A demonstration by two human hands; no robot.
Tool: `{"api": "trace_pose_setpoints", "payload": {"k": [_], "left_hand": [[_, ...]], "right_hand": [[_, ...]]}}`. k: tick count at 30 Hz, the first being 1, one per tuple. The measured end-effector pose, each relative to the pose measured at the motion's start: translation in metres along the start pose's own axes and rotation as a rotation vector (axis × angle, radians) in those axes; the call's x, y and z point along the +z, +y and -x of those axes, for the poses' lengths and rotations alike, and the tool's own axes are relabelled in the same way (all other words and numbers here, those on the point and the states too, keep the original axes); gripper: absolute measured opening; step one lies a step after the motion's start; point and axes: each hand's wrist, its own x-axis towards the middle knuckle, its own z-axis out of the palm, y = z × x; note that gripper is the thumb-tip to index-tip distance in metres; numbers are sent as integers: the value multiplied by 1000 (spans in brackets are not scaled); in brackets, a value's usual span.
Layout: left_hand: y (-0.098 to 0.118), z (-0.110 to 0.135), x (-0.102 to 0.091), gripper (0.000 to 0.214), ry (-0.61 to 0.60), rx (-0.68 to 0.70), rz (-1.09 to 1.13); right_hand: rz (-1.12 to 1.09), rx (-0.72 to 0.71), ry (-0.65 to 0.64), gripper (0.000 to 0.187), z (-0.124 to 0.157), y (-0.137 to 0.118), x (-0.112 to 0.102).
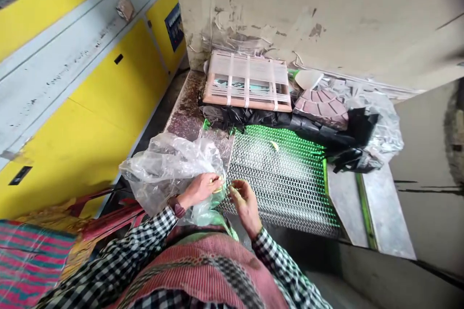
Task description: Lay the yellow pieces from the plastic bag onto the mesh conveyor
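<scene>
My left hand [199,190], with a dark wristwatch [177,207] above it, rests against a crumpled clear plastic bag [166,169], and its fingertips pinch a small pale yellow piece [218,186]. Facing it, my right hand [246,205] curls its fingers inward, and whatever they might hold is too small to tell. Both hands hover at the near end of a metal wire mesh belt [286,183] edged with bright green. A similar yellow scrap [274,146] lies on the mesh, beyond my reach-side fingers.
Behind the mesh sit a flat bundle [246,82] strapped with white bands, a pink tiled piece [321,108] and crumpled black plastic [290,128]. A yellow machine cabinet [108,96] stands at left, a stained wall [290,5] at the back, and a striped cloth [29,260] lies at lower left.
</scene>
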Motion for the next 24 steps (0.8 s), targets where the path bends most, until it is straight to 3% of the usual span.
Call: {"api": "trace_pose_setpoints", "payload": {"k": [2,4,7,10,14,18,22,24], "left_hand": [[3,4,4,35,-24,6,-110],[10,4,6,28,-27,16,-217],[18,1,6,30,-10,52,-198],[20,0,7,40,-9,-8,70],[28,7,3,49,-62,-196,556],[44,14,-7,42,-97,-242,813],[57,15,-7,35,-67,-205,747],[62,13,1,39,-86,-157,641]], "right_hand": [[132,-126,-13,34,-8,-5,-9],[269,-236,-48,24,-15,-10,-14],[278,-226,-9,22,-24,-8,-24],[241,-167,179,29,-32,10,-48],[491,-240,513,32,-33,47,-98],[713,-263,501,33,-18,77,-138],[825,-138,512,36,-1,71,-137],[675,-93,472,38,3,50,-121]]}}
